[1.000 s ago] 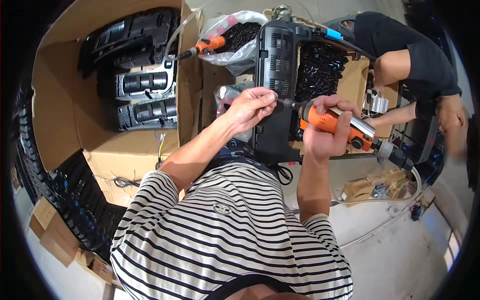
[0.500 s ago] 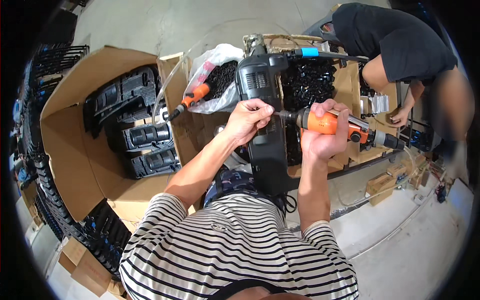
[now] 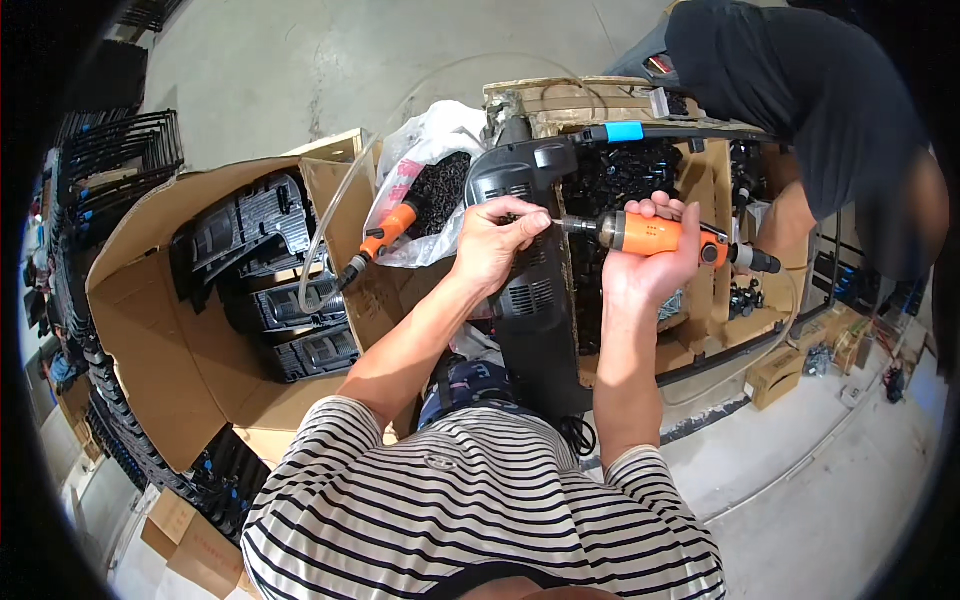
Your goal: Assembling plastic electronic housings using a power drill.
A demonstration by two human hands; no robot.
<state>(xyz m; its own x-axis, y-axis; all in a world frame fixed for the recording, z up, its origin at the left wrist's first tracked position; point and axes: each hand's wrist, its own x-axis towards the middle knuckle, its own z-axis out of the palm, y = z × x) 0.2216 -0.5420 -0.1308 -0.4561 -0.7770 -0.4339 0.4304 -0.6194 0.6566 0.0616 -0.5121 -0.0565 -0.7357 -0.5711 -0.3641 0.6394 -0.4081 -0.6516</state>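
Surroundings, head view. Upper L of frame: open cardboard ctn (image 3: 165, 310) w/ black grilled parts (image 3: 318, 350) inside. Betw. ctn & ctr: white plastic bag (image 3: 445, 125) of small dark pcs (image 3: 440, 190); a 2nd orange driver (image 3: 388, 230), w/ clear hose (image 3: 322, 225), overlaps both bag & ctn wall in view. Ctr: long black panel (image 3: 535, 350), vented, running upper to lower ctr; L hand (image 3: 495, 245) covers part of it. R of panel: compartment of glossy black parts (image 3: 622, 170), partly hidden by the tool & R hand (image 3: 648, 275). Upper R: co-worker's dark sleeve (image 3: 790, 100) & bare arm (image 3: 788, 220), near the tool's rear end but apart in view. Lower R: small ctn (image 3: 772, 378) on floor.

Tool: orange driver (image 3: 636, 234), R of ctr, above panel/compartment edge in view. Bit end points L, slightly up; long axis near-horiz., dipping slightly to R, where black connector (image 3: 765, 262) sits.

Hands: R hand wrapped round driver body, palm up. L hand narrow, thumb & index pinched at bit tip; can't tell if a small pc is betw. them.
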